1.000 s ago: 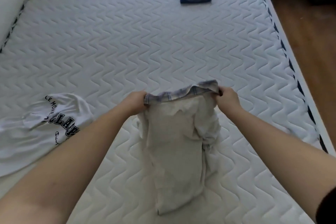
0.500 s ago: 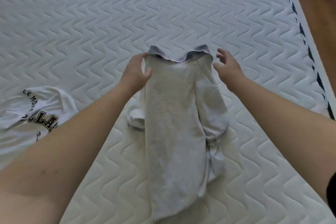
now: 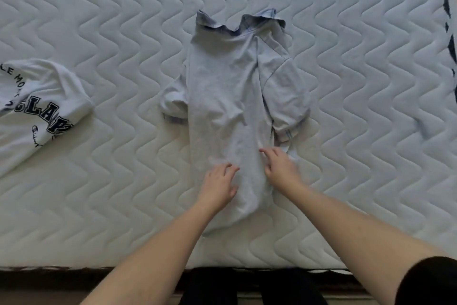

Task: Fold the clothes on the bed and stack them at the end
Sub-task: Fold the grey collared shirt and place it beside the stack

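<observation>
Fingers (image 3: pixel 228 168) of the left hand (image 3: pixel 217 186) lie loosely spread on the lower part of the grey shirt (image 3: pixel 222 97); fingers of the right hand (image 3: pixel 280 168), also spread, touch its right edge, pinching nothing. Shirt lies lengthwise mid-bed (image 3: pixel 358 82), collar far from the person, sides tucked in approx. to a narrow strip, sleeves bulging out both sides. So I'd say fold is abt halfway: crosswise folds & stacking remain. White printed tee (image 3: pixel 37 111) at left looks unfolded, well apart from both hands.
</observation>
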A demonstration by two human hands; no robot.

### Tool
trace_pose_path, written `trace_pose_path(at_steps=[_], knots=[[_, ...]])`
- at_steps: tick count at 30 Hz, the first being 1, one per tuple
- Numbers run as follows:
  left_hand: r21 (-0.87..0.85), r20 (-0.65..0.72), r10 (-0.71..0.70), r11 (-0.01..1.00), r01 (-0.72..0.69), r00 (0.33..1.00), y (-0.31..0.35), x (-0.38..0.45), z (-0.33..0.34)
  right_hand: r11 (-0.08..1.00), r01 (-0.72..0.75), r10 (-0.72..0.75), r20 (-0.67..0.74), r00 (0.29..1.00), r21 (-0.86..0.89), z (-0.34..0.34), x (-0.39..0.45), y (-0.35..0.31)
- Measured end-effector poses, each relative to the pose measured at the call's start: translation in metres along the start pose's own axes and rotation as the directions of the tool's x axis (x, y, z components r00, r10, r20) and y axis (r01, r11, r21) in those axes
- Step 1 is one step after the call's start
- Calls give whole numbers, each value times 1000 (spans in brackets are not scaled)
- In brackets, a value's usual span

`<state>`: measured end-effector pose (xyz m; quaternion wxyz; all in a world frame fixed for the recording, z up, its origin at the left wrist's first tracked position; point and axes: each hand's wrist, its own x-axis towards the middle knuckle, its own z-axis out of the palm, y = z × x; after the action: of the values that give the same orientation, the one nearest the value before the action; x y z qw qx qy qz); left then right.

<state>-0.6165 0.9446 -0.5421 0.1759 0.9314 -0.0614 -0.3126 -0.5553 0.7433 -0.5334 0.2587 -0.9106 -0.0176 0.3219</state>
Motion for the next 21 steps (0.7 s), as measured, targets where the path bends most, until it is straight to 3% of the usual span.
trace_pose_path(at_steps=[4, 7, 11, 15, 18, 21], knots=[[197, 158, -16, 980, -15, 987, 4, -51, 63, 995, -38, 48, 103, 994, -94, 39, -53, 20], [177, 73, -55, 983, 41, 996, 8, -53, 75, 984, -3, 42, 208, 977, -180, 56, -74, 32], [34, -23, -41, 999, 42, 999, 18, -39, 55, 972, 18, 37, 225, 974, -236, 63, -81, 34], [-209, -69, -17, 978, 2, 998, 31, -36, 23, 964, 9, 29, 138, 990, -266, 59, -78, 17], [-367, -110, 27, 928, -66, 994, 44, -43, -7, 991, -32, 30, -11, 999, -130, 45, -74, 0], [-433, -245, -1, 895, -108, 969, 48, -56, -34, 998, 54, -57, -96, 994, -30, 21, -72, -13]])
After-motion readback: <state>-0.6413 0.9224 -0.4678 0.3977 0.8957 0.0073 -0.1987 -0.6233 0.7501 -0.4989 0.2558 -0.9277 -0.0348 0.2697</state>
